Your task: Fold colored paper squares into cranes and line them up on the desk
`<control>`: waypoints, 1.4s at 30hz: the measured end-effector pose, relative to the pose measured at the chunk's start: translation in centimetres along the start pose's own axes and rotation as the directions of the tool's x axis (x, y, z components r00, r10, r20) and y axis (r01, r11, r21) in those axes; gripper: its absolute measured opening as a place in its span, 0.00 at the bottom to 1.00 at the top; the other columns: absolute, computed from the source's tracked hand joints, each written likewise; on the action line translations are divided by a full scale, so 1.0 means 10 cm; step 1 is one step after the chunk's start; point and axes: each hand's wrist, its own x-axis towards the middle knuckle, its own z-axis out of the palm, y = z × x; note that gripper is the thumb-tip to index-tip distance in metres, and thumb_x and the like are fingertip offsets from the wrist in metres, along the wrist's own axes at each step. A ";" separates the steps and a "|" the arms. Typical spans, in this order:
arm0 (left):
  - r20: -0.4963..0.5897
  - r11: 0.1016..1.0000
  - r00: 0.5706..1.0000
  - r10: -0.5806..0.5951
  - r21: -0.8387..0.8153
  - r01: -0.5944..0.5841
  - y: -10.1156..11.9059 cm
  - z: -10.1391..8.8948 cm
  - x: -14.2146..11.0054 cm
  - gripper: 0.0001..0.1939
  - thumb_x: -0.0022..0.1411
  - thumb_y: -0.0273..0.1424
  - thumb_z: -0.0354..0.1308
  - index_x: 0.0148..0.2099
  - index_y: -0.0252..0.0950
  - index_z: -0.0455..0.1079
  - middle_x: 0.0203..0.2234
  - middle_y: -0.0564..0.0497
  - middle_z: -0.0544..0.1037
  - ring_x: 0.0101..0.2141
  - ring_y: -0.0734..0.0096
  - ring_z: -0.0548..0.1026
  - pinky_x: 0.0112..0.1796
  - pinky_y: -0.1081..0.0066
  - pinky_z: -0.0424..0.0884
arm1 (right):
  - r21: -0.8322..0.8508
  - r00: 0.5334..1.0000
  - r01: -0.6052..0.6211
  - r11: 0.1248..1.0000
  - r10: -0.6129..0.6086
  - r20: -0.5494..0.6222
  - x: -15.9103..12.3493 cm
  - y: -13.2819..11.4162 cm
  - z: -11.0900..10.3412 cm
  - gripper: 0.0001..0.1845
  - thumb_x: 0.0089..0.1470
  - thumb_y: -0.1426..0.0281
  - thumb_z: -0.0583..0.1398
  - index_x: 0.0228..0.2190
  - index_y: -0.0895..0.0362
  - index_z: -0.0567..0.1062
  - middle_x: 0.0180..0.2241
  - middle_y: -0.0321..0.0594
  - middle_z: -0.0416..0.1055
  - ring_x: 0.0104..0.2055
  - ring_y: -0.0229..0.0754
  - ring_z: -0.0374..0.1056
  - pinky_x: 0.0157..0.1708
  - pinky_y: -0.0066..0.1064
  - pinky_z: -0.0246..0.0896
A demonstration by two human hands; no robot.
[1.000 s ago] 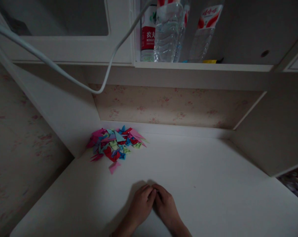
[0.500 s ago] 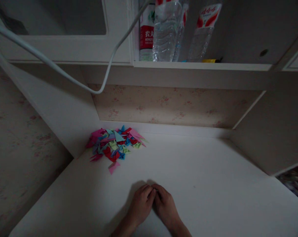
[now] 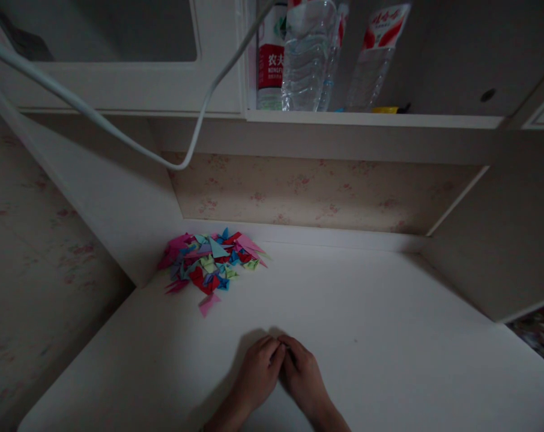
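Observation:
Low in the middle of the view, my left hand [image 3: 260, 369] and my right hand [image 3: 302, 372] meet at the fingertips just over the white desk [image 3: 380, 366]. The fingers of both are curled and pressed together. Whatever they pinch is hidden behind the knuckles; I cannot make it out. Beyond them, to the left, lies a heap of folded paper pieces [image 3: 213, 258] in pink, red, blue, green and purple. One pink folded piece [image 3: 208, 303] sits at the heap's near edge, closest to my left hand.
Above the desk runs a shelf [image 3: 366, 120] with several clear plastic bottles [image 3: 305, 60] and a small yellow item [image 3: 384, 110]. A pale cable [image 3: 132, 146] hangs across the upper left. Side panels [image 3: 492, 240] bound the desk. A tiny speck [image 3: 355, 341] marks the desk right of my hands.
Both hands keep almost the same place and pose, fingertips together. The view has shifted very slightly. The paper heap is unchanged.

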 end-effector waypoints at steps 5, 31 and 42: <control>0.004 1.000 1.000 -0.004 0.012 0.004 0.01 0.00 0.00 0.15 0.68 0.31 0.44 0.37 0.37 0.72 0.33 0.48 0.77 0.37 0.66 0.74 0.41 0.68 0.69 | -0.005 1.000 -0.002 1.000 0.002 0.006 -0.01 0.02 0.00 0.15 0.57 0.71 0.52 0.41 0.55 0.76 0.41 0.43 0.76 0.43 0.43 0.72 0.47 0.34 0.66; 0.009 1.000 1.000 0.004 0.020 -0.004 0.01 0.00 0.00 0.15 0.68 0.31 0.44 0.35 0.37 0.71 0.32 0.49 0.76 0.36 0.67 0.73 0.39 0.69 0.68 | -0.020 1.000 -0.015 1.000 0.015 0.014 -0.01 -0.02 -0.01 0.14 0.57 0.71 0.52 0.41 0.55 0.75 0.41 0.42 0.76 0.44 0.42 0.71 0.47 0.33 0.65; 0.016 1.000 1.000 -0.006 0.012 0.006 0.00 0.00 -0.01 0.15 0.68 0.31 0.44 0.37 0.37 0.72 0.33 0.49 0.76 0.37 0.67 0.73 0.41 0.69 0.68 | -0.023 1.000 -0.001 1.000 0.001 0.005 -0.02 0.02 0.00 0.14 0.57 0.72 0.52 0.42 0.55 0.75 0.41 0.42 0.76 0.43 0.42 0.71 0.47 0.32 0.65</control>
